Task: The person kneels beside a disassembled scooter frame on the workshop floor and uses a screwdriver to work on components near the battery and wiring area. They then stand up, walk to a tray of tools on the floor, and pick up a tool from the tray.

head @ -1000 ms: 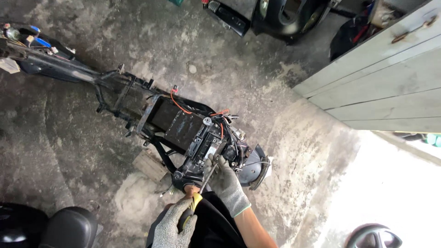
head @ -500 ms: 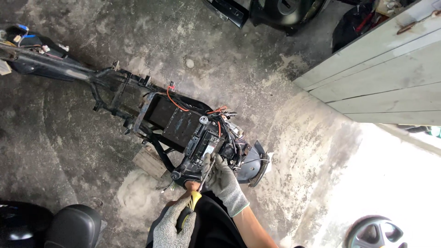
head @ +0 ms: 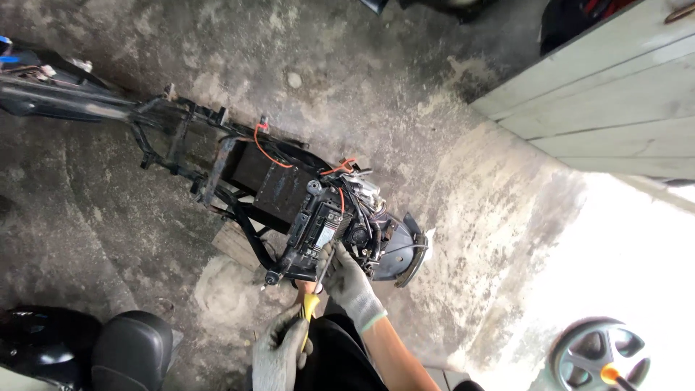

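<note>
A stripped black scooter frame (head: 181, 134) lies on the concrete floor, with its engine block (head: 322, 221) and orange wires (head: 264, 148) exposed near me. My right hand (head: 347, 279), in a grey glove, rests on the near end of the engine block beside a black round cover (head: 405, 250). My left hand (head: 279, 351), also gloved, grips a yellow-handled screwdriver (head: 310, 308) whose shaft points up into the underside of the engine block. My dark trouser leg sits between the two arms.
A wooden block (head: 235, 242) props the frame. A black scooter seat (head: 130, 351) and a dark body panel (head: 40, 340) lie at the lower left. A grey plank wall (head: 615, 94) stands at the upper right, and a wheel (head: 601, 355) at the lower right.
The view has drifted so the frame sits slightly lower and left. Both hands stay at the engine block, the left hand still on the screwdriver.
</note>
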